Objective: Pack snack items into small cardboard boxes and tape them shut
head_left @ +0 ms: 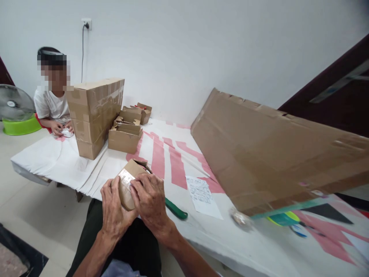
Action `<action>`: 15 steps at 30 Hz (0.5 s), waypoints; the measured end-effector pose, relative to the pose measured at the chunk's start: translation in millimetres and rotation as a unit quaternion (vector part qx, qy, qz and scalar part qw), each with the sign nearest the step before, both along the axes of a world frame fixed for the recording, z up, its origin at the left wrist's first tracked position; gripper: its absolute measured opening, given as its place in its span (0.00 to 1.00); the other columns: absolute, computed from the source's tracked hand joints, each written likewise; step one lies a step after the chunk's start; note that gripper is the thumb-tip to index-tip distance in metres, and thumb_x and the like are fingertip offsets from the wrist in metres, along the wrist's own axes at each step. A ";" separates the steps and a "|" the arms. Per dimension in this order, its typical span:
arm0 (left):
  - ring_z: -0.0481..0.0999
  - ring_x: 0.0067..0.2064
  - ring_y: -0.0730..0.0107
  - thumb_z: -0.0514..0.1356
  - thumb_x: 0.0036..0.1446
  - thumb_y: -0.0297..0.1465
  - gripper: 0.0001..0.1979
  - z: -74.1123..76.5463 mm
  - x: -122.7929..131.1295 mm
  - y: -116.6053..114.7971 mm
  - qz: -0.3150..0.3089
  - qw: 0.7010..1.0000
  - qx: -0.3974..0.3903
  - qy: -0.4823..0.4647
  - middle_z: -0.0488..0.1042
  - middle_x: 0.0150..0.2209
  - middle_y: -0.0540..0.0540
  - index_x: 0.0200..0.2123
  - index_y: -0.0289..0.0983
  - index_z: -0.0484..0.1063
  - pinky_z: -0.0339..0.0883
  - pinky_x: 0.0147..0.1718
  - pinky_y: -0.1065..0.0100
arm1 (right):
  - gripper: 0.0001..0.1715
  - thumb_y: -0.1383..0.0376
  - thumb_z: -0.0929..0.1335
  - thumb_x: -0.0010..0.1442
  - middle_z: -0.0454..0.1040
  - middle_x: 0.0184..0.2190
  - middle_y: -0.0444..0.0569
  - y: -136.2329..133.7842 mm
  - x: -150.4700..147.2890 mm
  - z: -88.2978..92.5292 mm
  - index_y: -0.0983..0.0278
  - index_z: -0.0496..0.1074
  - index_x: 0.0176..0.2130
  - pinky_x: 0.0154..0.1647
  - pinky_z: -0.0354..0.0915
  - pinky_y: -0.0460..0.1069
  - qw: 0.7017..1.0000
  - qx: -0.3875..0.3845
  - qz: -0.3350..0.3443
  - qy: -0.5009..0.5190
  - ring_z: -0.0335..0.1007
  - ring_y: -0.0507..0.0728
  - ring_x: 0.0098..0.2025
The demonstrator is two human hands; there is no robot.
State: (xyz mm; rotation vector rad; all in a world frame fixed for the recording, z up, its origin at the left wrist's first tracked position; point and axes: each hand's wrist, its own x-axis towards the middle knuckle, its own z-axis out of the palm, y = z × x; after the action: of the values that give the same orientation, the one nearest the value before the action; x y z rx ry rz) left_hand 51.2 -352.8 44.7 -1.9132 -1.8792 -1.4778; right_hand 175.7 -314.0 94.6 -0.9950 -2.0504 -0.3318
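Note:
A small brown cardboard box [128,194] is held at the front edge of the table, with a strip of clear shiny tape [126,177] across it. My left hand [112,206] grips its left side. On the other side my right hand [151,200] holds the box, fingertips bent against the taped face. The box's far end looks partly open, and my fingers hide much of the rest. Close by my right hand lies a green curved handle [177,209]; the rest of that tool is hidden behind the hand.
Taped boxes [95,119] stand stacked at the left. Behind my hands are several open small boxes [125,138]. A large cardboard carton [276,154] fills the right, near a printed paper [203,194]. Another person [54,100] sits across the table, beside a fan [15,104].

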 end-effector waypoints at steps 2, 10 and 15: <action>0.68 0.60 0.41 0.66 0.56 0.33 0.40 1.1 1.4 -0.2 0.004 1.000 0.004 -0.001 0.66 0.57 0.32 0.69 0.36 0.56 0.66 0.59 0.42 | 0.08 0.71 0.67 0.69 0.75 0.38 0.49 -0.2 -0.1 -0.2 0.61 0.74 0.37 0.51 0.60 0.57 1.000 -0.002 0.001 0.002 0.65 0.60 0.45; 0.69 0.60 0.41 0.64 0.58 0.33 0.38 2.9 3.3 -1.0 0.009 1.000 0.010 0.004 0.67 0.57 0.31 0.69 0.34 0.57 0.66 0.58 0.42 | 0.09 0.72 0.67 0.68 0.75 0.39 0.49 -0.4 -0.4 -3.0 0.61 0.74 0.37 0.51 0.59 0.57 1.000 -0.018 0.001 0.007 0.66 0.60 0.45; 0.68 0.61 0.40 0.63 0.59 0.32 0.37 0.6 4.1 -2.4 0.006 1.000 0.004 0.003 0.66 0.58 0.30 0.70 0.34 0.56 0.65 0.60 0.42 | 0.10 0.72 0.66 0.69 0.75 0.38 0.50 -1.9 -2.8 -3.7 0.61 0.73 0.36 0.51 0.61 0.57 1.000 -0.004 0.006 0.016 0.66 0.61 0.45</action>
State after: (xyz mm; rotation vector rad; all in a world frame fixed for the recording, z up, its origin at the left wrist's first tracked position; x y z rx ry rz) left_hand 55.3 -355.1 45.2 -1.8982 -1.8754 -1.4736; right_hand 172.9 -315.9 90.9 -0.9866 -2.0289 -0.3005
